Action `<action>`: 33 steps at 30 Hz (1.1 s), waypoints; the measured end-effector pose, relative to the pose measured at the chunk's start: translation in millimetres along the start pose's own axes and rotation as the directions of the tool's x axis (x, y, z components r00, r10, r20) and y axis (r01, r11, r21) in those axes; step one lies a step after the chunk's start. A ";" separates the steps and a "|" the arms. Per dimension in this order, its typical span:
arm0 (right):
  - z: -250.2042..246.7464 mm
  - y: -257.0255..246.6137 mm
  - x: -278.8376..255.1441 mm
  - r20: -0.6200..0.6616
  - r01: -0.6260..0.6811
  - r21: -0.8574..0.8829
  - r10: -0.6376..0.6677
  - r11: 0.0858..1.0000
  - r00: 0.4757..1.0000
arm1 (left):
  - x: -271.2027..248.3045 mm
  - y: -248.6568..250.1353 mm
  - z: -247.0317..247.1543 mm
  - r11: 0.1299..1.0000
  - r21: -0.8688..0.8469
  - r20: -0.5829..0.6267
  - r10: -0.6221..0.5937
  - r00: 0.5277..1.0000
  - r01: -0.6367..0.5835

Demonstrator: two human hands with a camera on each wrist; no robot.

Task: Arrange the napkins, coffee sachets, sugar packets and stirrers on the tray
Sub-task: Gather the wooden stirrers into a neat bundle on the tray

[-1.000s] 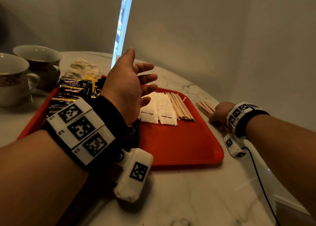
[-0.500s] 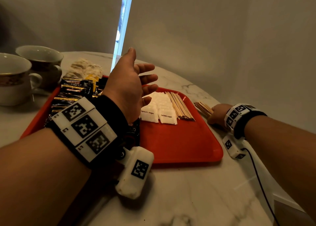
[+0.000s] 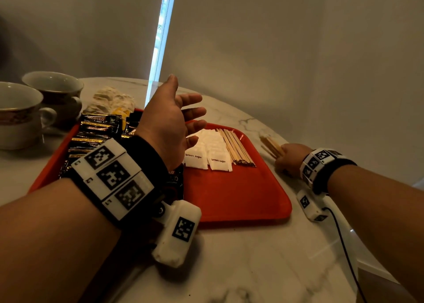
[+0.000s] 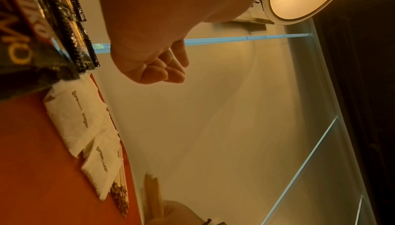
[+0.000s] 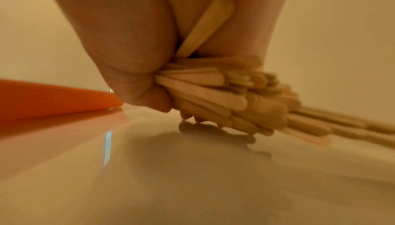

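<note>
From the head view, your left hand (image 3: 169,128) hovers over the red tray (image 3: 234,194) with its grip apart, fingers spread and holding nothing. On the tray, the black coffee sachets (image 3: 96,130) lie at the left, the white sugar packets (image 3: 206,151) in the middle, and a row of stirrers (image 3: 236,148) just to their right. The napkins (image 3: 112,100) sit at the far left corner, though you cannot tell whether they rest fully on the tray. Two cups (image 3: 34,109) stand on the table (image 3: 252,261) further left. Your right hand (image 3: 289,158) is on the table just right of the tray, clamped on a loose bundle of stirrers (image 3: 271,146).

In the left wrist view, the fingers (image 4: 158,71) curl loosely, empty, above the sachets and sugar packets.

In the right wrist view, the bundle is pinched between thumb and fingers, its tips touching the table, the tray's edge near on the left.

By the look of it, most is arranged; this last bundle needs carrying onto the tray beside the other stirrers.
</note>
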State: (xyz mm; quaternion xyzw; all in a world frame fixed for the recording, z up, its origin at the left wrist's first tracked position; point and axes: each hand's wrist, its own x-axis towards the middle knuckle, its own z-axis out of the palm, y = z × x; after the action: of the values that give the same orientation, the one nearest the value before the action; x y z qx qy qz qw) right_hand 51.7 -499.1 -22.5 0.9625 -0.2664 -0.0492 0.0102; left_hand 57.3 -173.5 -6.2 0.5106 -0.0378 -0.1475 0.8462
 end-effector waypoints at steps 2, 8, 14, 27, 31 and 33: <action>-3.9 6.3 0.1 -0.090 0.004 0.286 0.022 0.958 0.996 | 0.5 0.2 -0.4 1.000 -0.007 0.002 -0.003 1.000 0.003; -39.3 -23.1 -37.0 -0.225 0.210 0.829 -0.036 0.518 0.974 | 1.9 -1.5 -0.9 1.000 0.000 0.018 0.001 1.000 -0.001; -44.9 -103.2 -103.0 -0.119 0.214 0.973 -0.599 0.091 0.792 | 1.1 -5.6 1.9 0.977 0.197 0.158 0.050 0.986 -0.081; -9.3 -130.8 -121.3 -0.185 0.217 0.975 -0.728 -0.051 0.660 | -12.9 -13.6 9.0 0.934 0.254 0.296 0.173 0.939 -0.252; -3.0 -127.2 -117.5 -0.195 0.171 0.979 -0.762 -0.112 0.618 | -12.5 -12.7 11.0 0.943 0.197 0.206 0.227 0.952 -0.267; -3.9 -122.8 -117.1 -0.162 0.176 0.982 -0.782 -0.067 0.602 | -13.1 -8.4 9.7 0.954 0.112 0.181 0.254 0.950 -0.277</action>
State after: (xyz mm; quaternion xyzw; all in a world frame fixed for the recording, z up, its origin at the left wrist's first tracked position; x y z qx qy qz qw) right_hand 15.0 -333.7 -13.8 0.7092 0.1576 -0.1009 -0.6797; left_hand 41.0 -181.6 -7.7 0.5433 -0.1859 -0.0708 0.8156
